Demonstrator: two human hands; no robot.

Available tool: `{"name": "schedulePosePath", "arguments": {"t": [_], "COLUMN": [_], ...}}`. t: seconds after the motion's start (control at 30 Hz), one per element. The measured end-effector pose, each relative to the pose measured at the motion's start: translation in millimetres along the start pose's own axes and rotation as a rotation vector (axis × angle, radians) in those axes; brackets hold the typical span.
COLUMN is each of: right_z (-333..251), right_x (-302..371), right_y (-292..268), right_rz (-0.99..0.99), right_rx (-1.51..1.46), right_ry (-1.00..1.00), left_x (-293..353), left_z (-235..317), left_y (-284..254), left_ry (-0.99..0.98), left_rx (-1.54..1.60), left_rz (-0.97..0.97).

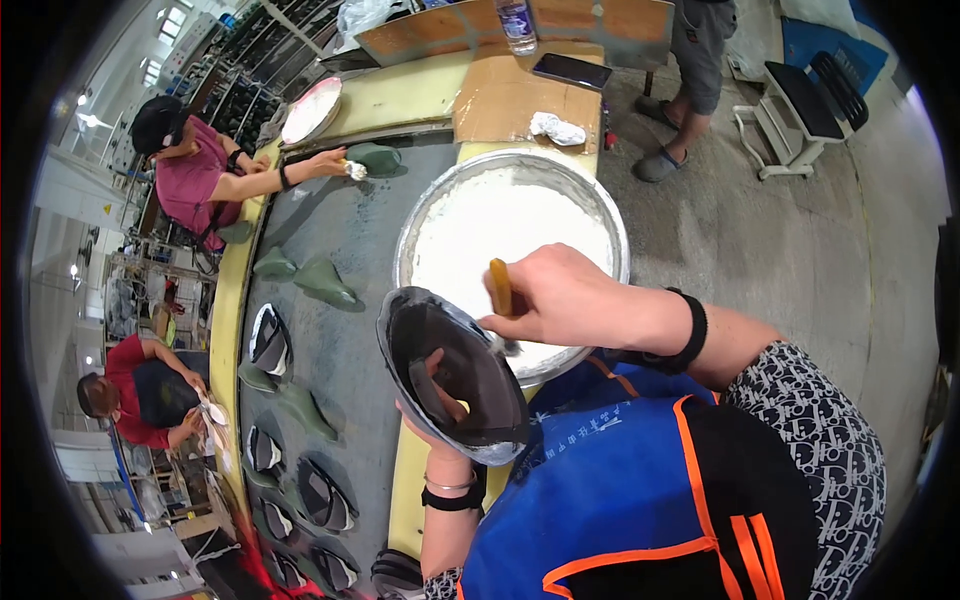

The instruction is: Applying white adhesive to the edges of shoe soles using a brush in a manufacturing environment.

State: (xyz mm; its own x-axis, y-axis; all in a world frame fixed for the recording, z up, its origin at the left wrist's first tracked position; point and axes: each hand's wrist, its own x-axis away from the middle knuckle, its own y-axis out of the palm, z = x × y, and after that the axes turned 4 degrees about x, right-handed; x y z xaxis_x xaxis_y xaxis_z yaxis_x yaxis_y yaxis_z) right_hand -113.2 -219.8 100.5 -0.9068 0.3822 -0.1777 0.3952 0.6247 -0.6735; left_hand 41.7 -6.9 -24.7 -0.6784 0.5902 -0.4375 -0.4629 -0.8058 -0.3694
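My left hand grips a dark grey shoe upper, its open underside turned up toward me. Some of my left fingers show through the opening inside it. The upper's rim has a pale, whitish edge. In my right hand is a brush with a yellow handle, closed between fingers and thumb. The brush's bristle end touches or is very near the upper's inner right edge; my fingers partly cover it. Just beyond both hands stands a large metal basin filled with white paste.
A grey conveyor belt on the left carries green shoe lasts and dark uppers. Two people work along its far side, one holding a white-tipped brush. Cardboard bears a phone, bottle and crumpled white wad. Another person stands upper right.
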Motion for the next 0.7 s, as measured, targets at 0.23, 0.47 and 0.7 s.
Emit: {"name": "schedulePosePath", "arguments": {"t": [0.23, 0.47, 0.7], "right_z": [10.5, 11.3, 17.1], "right_x": [-12.5, -11.4, -9.5], "right_y": [14.3, 4.0, -4.4], "right_rz": [0.129, -0.169, -0.409], "right_rx": [-0.047, -0.446, -0.779], "right_ry": [-0.119, 0.115, 0.303], "left_x": [-35.8, -36.5, -49.7], "left_z": [77.1, 77.7, 81.8], "left_y": [8.4, 3.0, -9.2], "left_ry": [0.147, 0.132, 0.304], "left_rx": [-0.279, -0.498, -0.654], "left_rz": [-0.035, 0.168, 0.194]}}
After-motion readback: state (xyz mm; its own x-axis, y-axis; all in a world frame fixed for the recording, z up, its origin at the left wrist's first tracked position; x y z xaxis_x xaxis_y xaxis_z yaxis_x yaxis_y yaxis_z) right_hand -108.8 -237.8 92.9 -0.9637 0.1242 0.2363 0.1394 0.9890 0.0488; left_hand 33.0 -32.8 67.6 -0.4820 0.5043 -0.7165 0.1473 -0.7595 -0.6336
